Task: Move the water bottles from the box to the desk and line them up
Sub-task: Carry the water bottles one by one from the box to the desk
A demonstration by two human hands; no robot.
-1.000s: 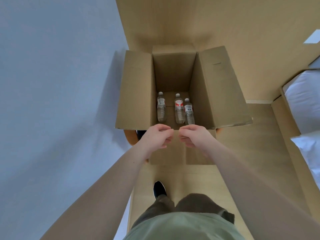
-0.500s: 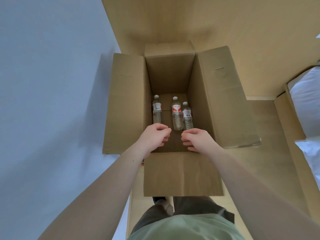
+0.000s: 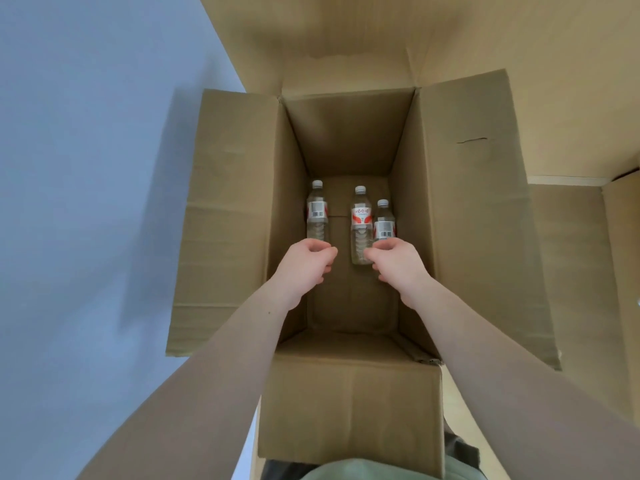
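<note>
I see three clear, ribbed plastic bottles (image 3: 360, 226) on the floor of the open cardboard box (image 3: 235, 216). My left hand (image 3: 306, 268) and right hand (image 3: 398, 266) reach in, fingers loosely curled, holding nothing.

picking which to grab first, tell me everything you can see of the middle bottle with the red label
The middle bottle is clear plastic with a white cap and a red-and-white label. It lies on the floor of the cardboard box, cap pointing away from the person. The right bottle sits close against it. The right hand overlaps its base; contact unclear.
</note>
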